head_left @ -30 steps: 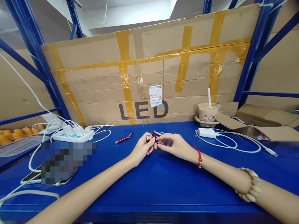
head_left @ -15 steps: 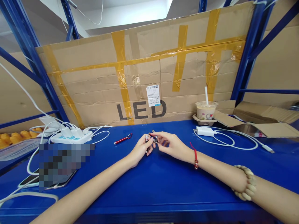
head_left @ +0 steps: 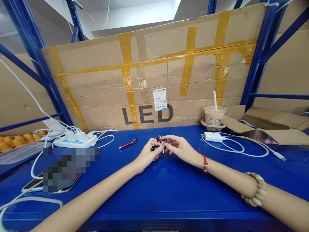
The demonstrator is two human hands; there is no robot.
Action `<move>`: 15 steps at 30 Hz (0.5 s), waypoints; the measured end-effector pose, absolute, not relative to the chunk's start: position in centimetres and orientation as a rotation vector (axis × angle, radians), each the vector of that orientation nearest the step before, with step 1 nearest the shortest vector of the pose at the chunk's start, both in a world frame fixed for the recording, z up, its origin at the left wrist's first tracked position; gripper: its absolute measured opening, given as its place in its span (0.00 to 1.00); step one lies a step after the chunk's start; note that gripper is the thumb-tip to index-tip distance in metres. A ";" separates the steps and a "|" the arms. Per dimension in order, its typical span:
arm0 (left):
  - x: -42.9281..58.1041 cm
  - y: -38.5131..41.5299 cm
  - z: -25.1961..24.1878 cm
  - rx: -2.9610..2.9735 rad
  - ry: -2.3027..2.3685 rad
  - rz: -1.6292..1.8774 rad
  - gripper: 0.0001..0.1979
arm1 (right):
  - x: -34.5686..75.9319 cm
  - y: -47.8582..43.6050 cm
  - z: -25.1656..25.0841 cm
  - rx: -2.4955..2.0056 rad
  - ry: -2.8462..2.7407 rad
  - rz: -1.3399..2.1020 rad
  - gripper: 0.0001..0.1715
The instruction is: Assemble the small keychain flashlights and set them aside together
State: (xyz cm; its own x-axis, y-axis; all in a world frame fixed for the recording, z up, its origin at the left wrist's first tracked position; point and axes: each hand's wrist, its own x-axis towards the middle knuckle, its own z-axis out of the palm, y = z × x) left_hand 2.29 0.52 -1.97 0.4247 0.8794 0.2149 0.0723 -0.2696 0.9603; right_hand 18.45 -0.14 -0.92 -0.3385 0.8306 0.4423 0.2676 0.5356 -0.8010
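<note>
Above blue worktop [head_left: 169, 196], at mid-frame: small dark-and-silver cylinder [head_left: 153, 144] in curled left grip [head_left: 147, 153], partly hidden; at half-closed right grip [head_left: 178, 146], dark piece [head_left: 165, 140], cannot tell if held. At right, milky drink [head_left: 212, 113] in lidded cup [head_left: 214, 121].

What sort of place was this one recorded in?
Probably a storeroom or warehouse: the work surface looks like a blue shelf between blue metal uprights, backed by a large taped cardboard sheet printed "LED".

One left hand [head_left: 147, 154], one right hand [head_left: 180, 148], two bracelets [head_left: 262, 190], one cup [head_left: 214, 116], one power strip [head_left: 83, 143]
</note>
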 end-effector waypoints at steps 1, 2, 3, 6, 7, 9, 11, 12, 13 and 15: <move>2.3 0.6 -2.0 1.658 0.828 0.990 0.17 | 18.4 -0.1 -0.9 -0.900 -1.861 0.787 0.18; 2.2 0.6 -2.1 1.658 0.817 0.993 0.17 | 18.4 -0.1 -1.0 -0.900 -1.849 0.792 0.18; 2.2 0.7 -2.1 1.660 0.813 0.998 0.17 | 18.5 0.0 -1.0 -0.900 -1.832 0.799 0.18; 2.2 0.8 -2.2 1.674 0.829 1.014 0.17 | 18.5 0.3 -1.1 -0.895 -1.760 0.856 0.15; 2.2 0.8 -2.2 1.677 0.837 1.016 0.17 | 18.5 0.4 -1.1 -0.893 -1.733 0.893 0.14; 2.2 0.8 -2.1 1.675 0.842 1.016 0.18 | 18.4 0.5 -1.1 -0.897 -1.666 0.979 0.12; 2.2 0.7 -2.0 1.665 0.843 1.026 0.18 | 18.3 0.6 -1.0 -0.919 -1.594 1.055 0.10; 2.2 0.7 -2.0 1.660 0.847 1.030 0.18 | 18.3 0.6 -0.9 -0.935 -1.561 1.086 0.09; 2.2 0.6 -1.9 1.655 0.856 1.032 0.18 | 18.2 0.5 -0.9 -0.951 -1.535 1.119 0.08; 2.3 0.6 -1.9 1.639 0.872 1.041 0.18 | 18.2 0.4 -0.7 -0.978 -1.501 1.201 0.09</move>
